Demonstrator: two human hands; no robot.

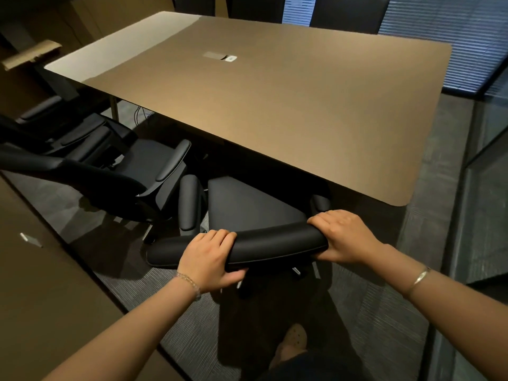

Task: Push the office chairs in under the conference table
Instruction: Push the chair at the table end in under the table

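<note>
The near office chair (pixel 247 215) stands at the front edge of the counter (pixel 275 100). Its seat lies partly beneath the counter top; the top of its backrest (pixel 275 243) remains outside the edge, nearest the camera. Its left armrest (pixel 188 204) is clear of the counter; its right armrest (pixel 320 203) is at the counter edge.

Left hand (pixel 209 259): closed around the backrest top left of centre, fingers over the upper face, thumb under the lower edge. A beaded bracelet (pixel 189 283) sits on this wrist.

Right hand (pixel 343 237): closed around the right end of the backrest top, fingers curled over it, thumb below. A thin bangle (pixel 417 279) sits on this wrist.

A second office chair (pixel 123 171) stands to the left, angled, mostly outside the counter edge, with one armrest close to the near chair's left armrest. A third chair (pixel 55 125) stands further left, behind it.

Two dark chair backs (pixel 349 12) show at the far side of the counter. A small cable hatch (pixel 220 56) is set in the middle of the counter top; nothing else lies on the top.

A wooden cabinet (pixel 41 270) runs along the left. The floor is grey carpet (pixel 384 312). One shoe (pixel 295 338) of the person is visible below the chair.
</note>
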